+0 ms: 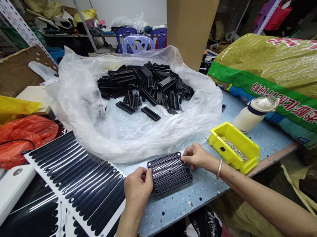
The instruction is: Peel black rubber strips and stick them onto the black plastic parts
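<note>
Several black perforated plastic strips lie side by side in a row on the blue table just in front of me. My left hand is curled, its fingers pinching the left ends of the strips. My right hand is closed in a pinch at the right end of the top strip. A big pile of the same black parts sits on an open clear plastic bag behind the row.
A yellow bin with small metal pieces stands right of my hands, a white bottle behind it. White sheets of black oblong stickers lie at left. A large printed sack and a cardboard box fill the right.
</note>
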`<state>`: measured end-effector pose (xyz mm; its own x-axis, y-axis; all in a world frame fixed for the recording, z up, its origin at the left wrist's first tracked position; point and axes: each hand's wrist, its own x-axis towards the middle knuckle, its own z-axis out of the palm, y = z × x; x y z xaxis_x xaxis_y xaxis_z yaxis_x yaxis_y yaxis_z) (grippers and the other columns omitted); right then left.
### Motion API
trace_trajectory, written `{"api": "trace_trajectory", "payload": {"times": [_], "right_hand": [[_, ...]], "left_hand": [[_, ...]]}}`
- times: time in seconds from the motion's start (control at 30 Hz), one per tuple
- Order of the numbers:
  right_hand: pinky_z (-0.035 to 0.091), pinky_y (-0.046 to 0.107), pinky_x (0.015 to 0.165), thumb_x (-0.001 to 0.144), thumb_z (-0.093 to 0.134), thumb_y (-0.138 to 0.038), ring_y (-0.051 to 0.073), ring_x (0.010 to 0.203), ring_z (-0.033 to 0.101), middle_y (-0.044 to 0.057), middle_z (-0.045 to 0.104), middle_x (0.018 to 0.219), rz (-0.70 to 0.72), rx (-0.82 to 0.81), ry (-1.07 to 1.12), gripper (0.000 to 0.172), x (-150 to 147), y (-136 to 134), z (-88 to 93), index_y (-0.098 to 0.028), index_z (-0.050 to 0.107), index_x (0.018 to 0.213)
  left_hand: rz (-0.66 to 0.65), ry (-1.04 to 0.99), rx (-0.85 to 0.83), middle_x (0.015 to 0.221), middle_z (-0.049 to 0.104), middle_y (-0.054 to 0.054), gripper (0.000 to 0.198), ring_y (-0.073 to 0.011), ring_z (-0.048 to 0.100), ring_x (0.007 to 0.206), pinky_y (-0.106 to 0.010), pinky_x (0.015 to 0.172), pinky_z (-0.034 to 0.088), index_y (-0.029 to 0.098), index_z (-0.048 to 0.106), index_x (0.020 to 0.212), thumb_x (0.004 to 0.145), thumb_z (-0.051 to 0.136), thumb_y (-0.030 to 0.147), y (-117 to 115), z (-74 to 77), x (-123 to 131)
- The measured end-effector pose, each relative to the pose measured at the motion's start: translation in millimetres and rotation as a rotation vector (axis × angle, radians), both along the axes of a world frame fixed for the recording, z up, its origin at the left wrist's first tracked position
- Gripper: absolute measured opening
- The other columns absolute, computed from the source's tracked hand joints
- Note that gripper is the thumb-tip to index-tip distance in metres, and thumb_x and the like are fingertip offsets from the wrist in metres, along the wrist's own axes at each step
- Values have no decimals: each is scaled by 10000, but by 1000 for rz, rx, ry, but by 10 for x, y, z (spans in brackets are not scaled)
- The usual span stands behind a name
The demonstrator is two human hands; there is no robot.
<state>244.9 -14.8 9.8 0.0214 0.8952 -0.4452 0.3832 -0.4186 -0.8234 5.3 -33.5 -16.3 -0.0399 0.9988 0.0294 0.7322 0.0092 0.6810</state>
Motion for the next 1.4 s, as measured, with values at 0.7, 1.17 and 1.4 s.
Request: {"api": "trace_trajectory", "payload": {"times": [0.7, 1.17, 1.4], "right_hand": [[294, 166, 304, 734, 611, -152, 97, 313, 495, -27, 541, 406, 33, 14, 93, 184, 20, -5, -121, -155, 550, 560], [283, 153, 293, 727, 640, -135, 88, 309, 504, -38, 540, 408, 58, -10, 146, 194, 32, 20, -107, -153, 547, 558], [281, 151, 289, 745, 607, -127, 89, 303, 493, -35, 528, 385, 64, -1, 128, 210, 25, 9, -88, -154, 537, 549]], "left_hand": [[111, -453, -323, 392, 499, 36, 286, -120, 428, 323, -236, 369, 270, 197, 570, 562, 644, 667, 453, 79, 114, 27], [17, -848, -571, 392, 556, 18, 318, -71, 448, 271, -155, 281, 287, 139, 571, 549, 498, 826, 323, 239, 217, -74], [-12, -863, -634, 407, 582, 2, 314, -80, 485, 281, -128, 273, 219, 137, 570, 575, 505, 825, 308, 268, 237, -89]]}}
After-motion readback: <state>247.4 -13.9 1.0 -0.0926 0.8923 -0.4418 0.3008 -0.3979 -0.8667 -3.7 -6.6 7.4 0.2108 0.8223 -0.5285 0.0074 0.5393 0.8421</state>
